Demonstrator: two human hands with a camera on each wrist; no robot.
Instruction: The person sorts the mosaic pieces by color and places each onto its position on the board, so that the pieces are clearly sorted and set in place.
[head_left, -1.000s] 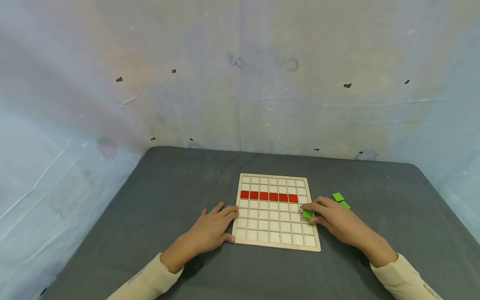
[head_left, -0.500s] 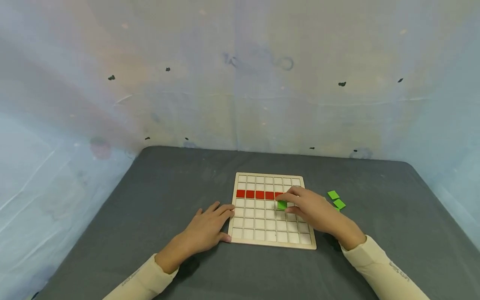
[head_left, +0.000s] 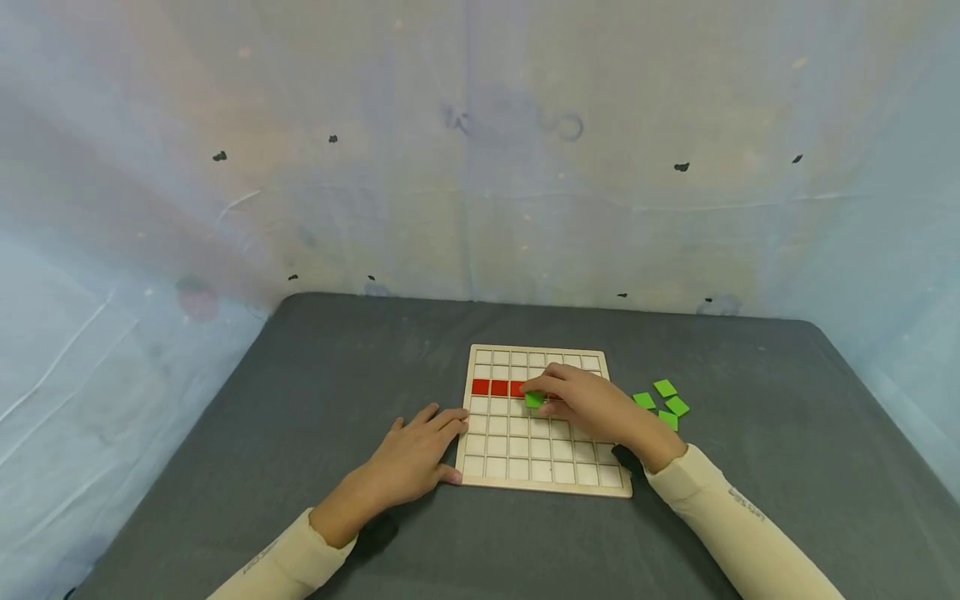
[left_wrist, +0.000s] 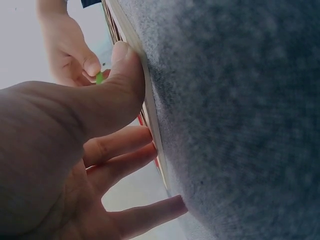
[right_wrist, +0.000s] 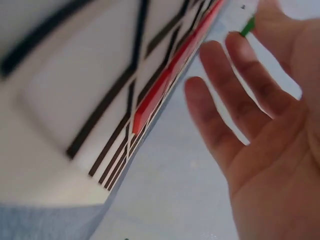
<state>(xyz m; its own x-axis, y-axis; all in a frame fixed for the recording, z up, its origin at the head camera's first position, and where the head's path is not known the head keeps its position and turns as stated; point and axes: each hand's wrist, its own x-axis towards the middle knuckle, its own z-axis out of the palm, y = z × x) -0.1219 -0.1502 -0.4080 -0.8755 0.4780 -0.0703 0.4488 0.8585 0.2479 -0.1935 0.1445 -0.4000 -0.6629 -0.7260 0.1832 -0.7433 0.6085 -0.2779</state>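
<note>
A light wooden grid board lies on the dark table, with a row of red square tiles set in its third row from the far side. My right hand is over the board and pinches a green square tile between thumb and index finger, just on the near side of the red row. In the right wrist view the other fingers are spread, and the green tile's edge shows at the thumb. My left hand rests at the board's left edge, fingertips and thumb touching the rim, fingers mostly straight and spread.
Several loose green tiles lie on the table to the right of the board, beside the right forearm. A pale sheet with dark marks stands behind the dark grey table and along its sides.
My right hand has carried the green tile leftward from the board's right edge to over its middle, uncovering more loose green tiles. The left hand has stayed at the rim; the view has shifted slightly.
</note>
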